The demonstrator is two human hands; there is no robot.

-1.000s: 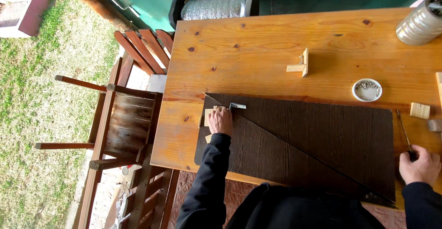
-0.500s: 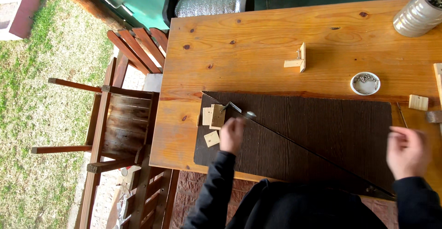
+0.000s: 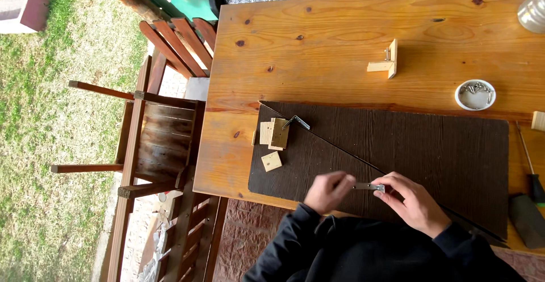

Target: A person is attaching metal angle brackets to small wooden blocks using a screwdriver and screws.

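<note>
Seen from above, a person in dark sleeves works at a wooden bench [image 3: 340,43] outdoors, both hands brought close together over the near edge of a dark brown board [image 3: 409,146]. The left hand [image 3: 328,191] and right hand [image 3: 411,200] each pinch one end of a small metal bracket [image 3: 369,187], held just above the board between them, fingers closed on it. The step in hand looks like handling or positioning this bracket; a next move would likely call for a steady grip and careful lining-up against a wood piece (a judgement only). Counting what lies about: a second metal bracket [image 3: 297,122] rests by a cluster of about three small pale wooden blocks [image 3: 275,134] on the board's left end; one assembled L-shaped wooden piece [image 3: 387,62] sits further back; one small white dish of screws [image 3: 475,94] stands to the right; one screwdriver [image 3: 531,168] lies at the right edge. Two wooden chairs [image 3: 153,140] stand beside the bench on grass.
</note>
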